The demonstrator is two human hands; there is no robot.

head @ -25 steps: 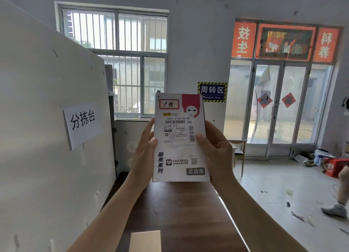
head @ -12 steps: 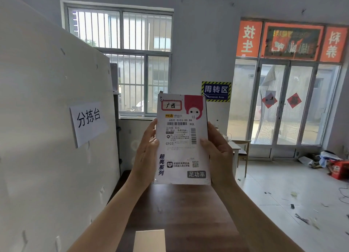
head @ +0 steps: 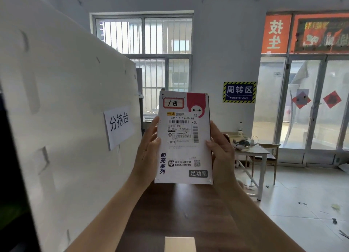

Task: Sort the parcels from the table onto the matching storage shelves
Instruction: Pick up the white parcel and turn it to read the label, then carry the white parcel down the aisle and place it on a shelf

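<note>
While both hands hold the parcel [head: 184,138] upright above the dark surface [head: 179,210], left hand [head: 149,153] and right hand [head: 221,153] fingers closed on its side edges, the view has swung rightward; label-reading likely continues. White partition [head: 66,119] close at left; open floor [head: 306,204] to the right.

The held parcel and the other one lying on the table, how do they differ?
The held parcel stands upright, gripped by the left hand and right hand; the tan parcel lies flat on the table, untouched. The held one bears printed labels and barcodes; the tan one's visible face looks plain. Both look rectangular.
</note>
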